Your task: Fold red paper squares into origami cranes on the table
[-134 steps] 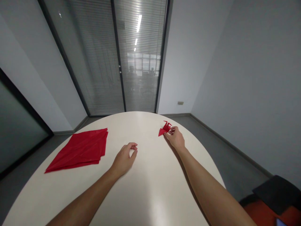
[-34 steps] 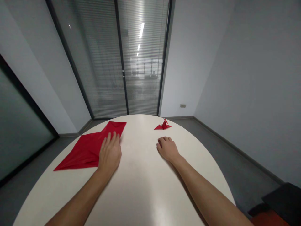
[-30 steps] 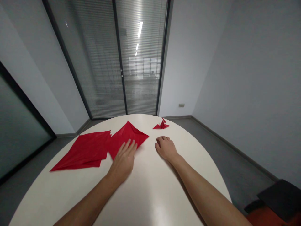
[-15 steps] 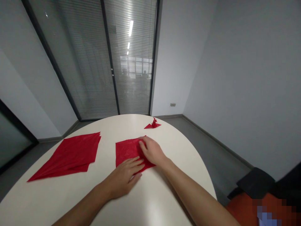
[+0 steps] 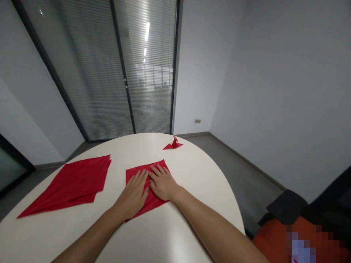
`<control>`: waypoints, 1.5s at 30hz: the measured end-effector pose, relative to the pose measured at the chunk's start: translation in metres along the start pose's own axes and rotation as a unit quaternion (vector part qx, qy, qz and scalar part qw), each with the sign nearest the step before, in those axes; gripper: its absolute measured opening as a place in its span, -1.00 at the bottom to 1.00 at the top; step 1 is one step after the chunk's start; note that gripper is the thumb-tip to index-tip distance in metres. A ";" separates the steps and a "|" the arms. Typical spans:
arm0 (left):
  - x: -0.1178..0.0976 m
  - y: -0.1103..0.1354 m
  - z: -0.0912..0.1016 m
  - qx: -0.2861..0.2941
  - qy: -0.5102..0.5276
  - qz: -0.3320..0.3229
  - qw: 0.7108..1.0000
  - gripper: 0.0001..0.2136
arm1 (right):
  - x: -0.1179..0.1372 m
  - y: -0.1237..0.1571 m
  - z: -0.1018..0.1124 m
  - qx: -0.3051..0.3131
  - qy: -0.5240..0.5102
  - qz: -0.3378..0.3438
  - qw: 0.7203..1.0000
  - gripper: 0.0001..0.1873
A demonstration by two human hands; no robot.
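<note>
A single red paper sheet [image 5: 133,172] lies flat on the white round table [image 5: 178,233] in front of me. My left hand [image 5: 133,195] and my right hand [image 5: 162,183] both rest palm down on it, side by side, fingers stretched out and almost touching. A stack of red paper sheets [image 5: 70,182] lies to the left of my hands. A small folded red paper crane [image 5: 172,144] stands at the table's far edge, beyond my right hand.
Glass doors with blinds [image 5: 120,69] stand behind the table. Grey walls close the room on the right. A dark and orange seat [image 5: 290,226] sits low at the right, beside the table's edge.
My left hand slid one red sheet from the stack to the middle of the table. My right hand came off the bare table onto it. Both hands now lie flat on the sheet.
</note>
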State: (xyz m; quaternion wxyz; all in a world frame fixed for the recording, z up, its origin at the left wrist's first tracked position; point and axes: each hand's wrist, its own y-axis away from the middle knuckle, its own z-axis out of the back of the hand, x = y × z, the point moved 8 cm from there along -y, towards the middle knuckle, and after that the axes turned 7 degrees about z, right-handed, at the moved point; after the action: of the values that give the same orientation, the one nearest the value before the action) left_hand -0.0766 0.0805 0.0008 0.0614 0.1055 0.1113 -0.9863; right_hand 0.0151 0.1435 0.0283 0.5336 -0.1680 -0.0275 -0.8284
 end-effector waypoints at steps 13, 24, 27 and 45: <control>-0.010 0.009 0.008 0.016 -0.037 -0.021 0.999 -0.43 | 0.008 0.003 0.009 -0.040 0.012 0.026 0.999 -0.42; 0.002 0.004 0.013 0.041 -0.084 0.059 0.994 -0.40 | -0.016 -0.002 0.004 -0.019 0.017 -0.059 0.998 -0.30; 0.013 0.003 0.016 0.030 -0.098 0.101 0.990 -0.39 | -0.016 -0.002 0.002 -0.017 0.022 -0.061 0.998 -0.29; 0.018 0.004 0.019 0.029 -0.055 0.037 0.997 -0.45 | 0.016 -0.005 0.008 0.009 -0.018 0.083 0.996 -0.33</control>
State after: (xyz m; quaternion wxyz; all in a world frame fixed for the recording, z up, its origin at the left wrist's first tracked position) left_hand -0.0972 0.0708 0.0137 0.1009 0.0573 0.0752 -0.9904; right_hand 0.0066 0.1336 0.0417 0.6018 -0.1793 -0.0306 -0.7776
